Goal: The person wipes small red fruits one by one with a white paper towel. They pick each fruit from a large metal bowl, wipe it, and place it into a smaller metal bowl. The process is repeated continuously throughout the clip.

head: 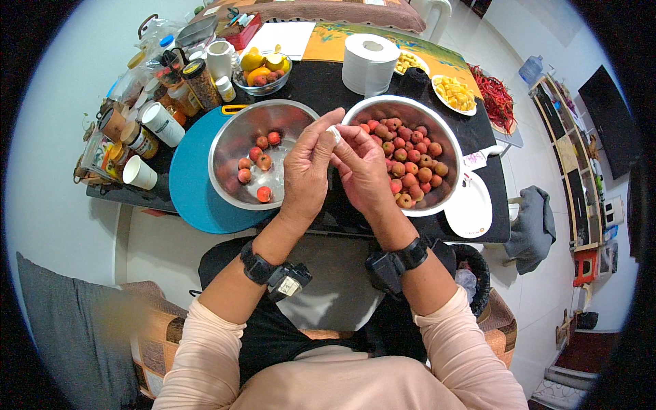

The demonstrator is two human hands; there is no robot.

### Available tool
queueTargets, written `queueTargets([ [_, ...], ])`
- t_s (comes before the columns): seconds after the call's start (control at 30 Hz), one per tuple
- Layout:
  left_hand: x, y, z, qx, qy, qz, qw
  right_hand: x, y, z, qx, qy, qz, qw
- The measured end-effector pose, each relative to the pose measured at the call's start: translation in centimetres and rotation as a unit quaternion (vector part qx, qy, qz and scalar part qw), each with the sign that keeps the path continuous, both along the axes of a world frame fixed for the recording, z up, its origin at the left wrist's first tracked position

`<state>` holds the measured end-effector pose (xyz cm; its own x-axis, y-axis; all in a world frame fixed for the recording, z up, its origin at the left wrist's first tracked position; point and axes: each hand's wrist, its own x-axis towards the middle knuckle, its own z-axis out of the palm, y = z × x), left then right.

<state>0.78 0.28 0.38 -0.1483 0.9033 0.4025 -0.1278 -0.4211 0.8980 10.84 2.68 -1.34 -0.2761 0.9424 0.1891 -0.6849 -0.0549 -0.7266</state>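
My left hand (309, 166) and my right hand (361, 166) meet between two steel bowls, fingertips pinching a small crumpled white piece (334, 134), perhaps tissue. The left steel bowl (225, 187) holds several red hawthorn-like fruits (264, 162), wet-looking. In the right steel bowl (451, 177) lies a large heap of similar red-brown fruits (410, 159). My left wrist is close to the left bowl's near rim; my right fingers are beside the right bowl's near-left rim. Behind the right bowl stands a white paper roll (370, 69).
A blue round board (192, 179) lies partly under the left bowl. Jars and cups (163, 124) crowd the table's left. Fruit fills a glass bowl (263, 89). Plates of yellow pieces (453, 94) stand behind right; a white oval plate (469, 207) lies at right, above a bin (482, 294).
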Motion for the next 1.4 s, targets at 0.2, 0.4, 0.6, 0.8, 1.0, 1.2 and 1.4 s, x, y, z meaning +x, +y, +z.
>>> queueTargets([
  [0.2,-0.6,-0.1,0.2,-0.053,-0.146,-0.078,0.985,0.2,0.0,-0.3,0.048,-0.038,0.01,0.998],
  [0.4,-1.6,0.8,0.1,-0.14,-0.36,-0.167,0.907,0.6,0.6,-0.1,0.008,-0.011,0.086,0.996],
  [0.6,-3.0,1.9,-1.5,-0.101,-0.494,-0.343,0.792,0.9,0.6,0.4,-0.022,0.05,0.079,0.995],
  [0.8,-2.0,1.4,-1.3,-0.144,-0.441,-0.24,0.853,0.6,0.4,1.0,0.066,-0.034,-0.011,0.997],
  [1.0,-0.2,0.5,-0.5,-0.12,-0.353,-0.17,0.912,0.3,0.5,0.9,0.122,-0.099,-0.103,0.982],
  [1.2,1.4,-0.2,-0.7,-0.062,-0.307,-0.136,0.94,0.2,0.2,0.7,0.14,-0.155,-0.12,0.971],
  [1.4,0.4,-0.4,-0.5,-0.04,-0.224,-0.104,0.968,1.0,0.4,0.9,0.069,-0.111,0.021,0.991],
])
